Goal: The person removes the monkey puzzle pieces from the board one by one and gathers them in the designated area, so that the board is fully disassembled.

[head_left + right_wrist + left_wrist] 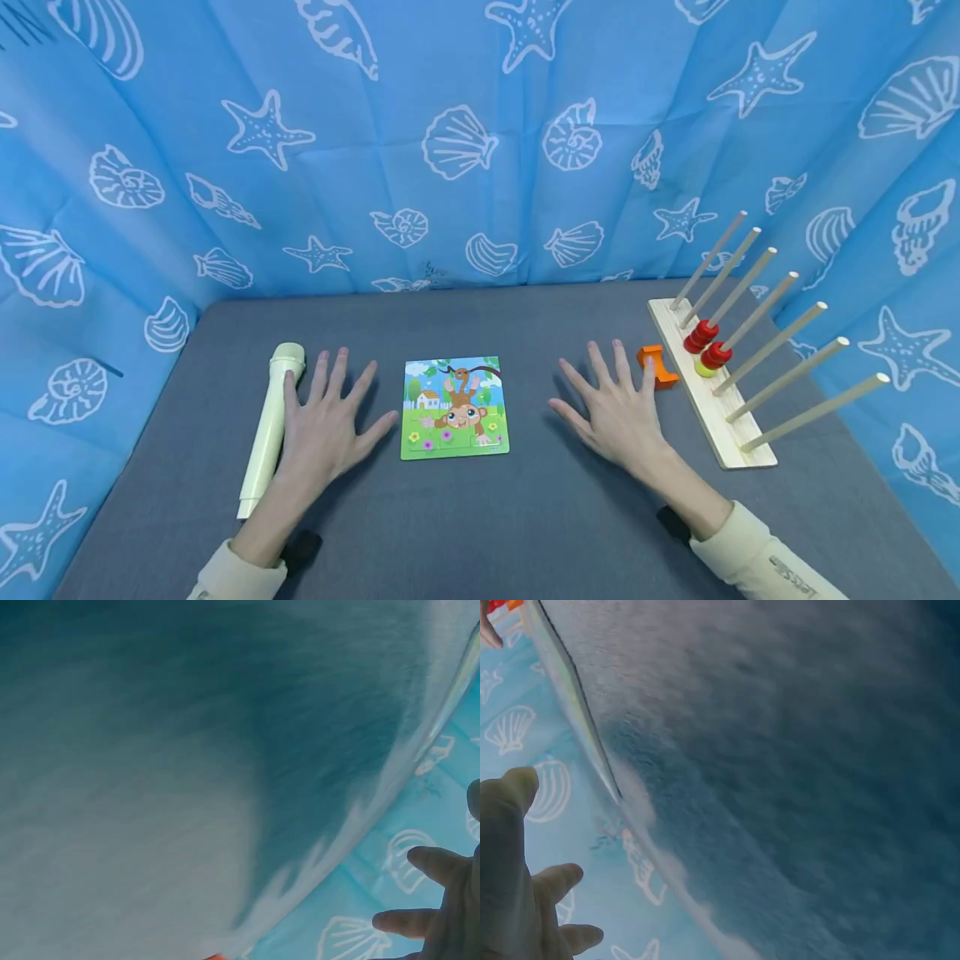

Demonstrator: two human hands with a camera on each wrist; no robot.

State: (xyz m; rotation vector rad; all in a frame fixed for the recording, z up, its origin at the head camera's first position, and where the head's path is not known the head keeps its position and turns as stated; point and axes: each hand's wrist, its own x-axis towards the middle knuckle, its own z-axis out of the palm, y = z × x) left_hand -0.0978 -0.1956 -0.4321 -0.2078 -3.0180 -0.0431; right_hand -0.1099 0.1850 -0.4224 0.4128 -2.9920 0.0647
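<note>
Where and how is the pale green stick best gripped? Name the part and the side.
Probably the middle of the pale green stick, from above and its right, where the left hand is, the grip set across it: it lies lengthwise on the gray table, narrow, with a thicker far end.

The table (480, 525) and curtain (397, 92) are viewed forward and down from the head; both are shared, tilted and closer, from each wrist.
</note>
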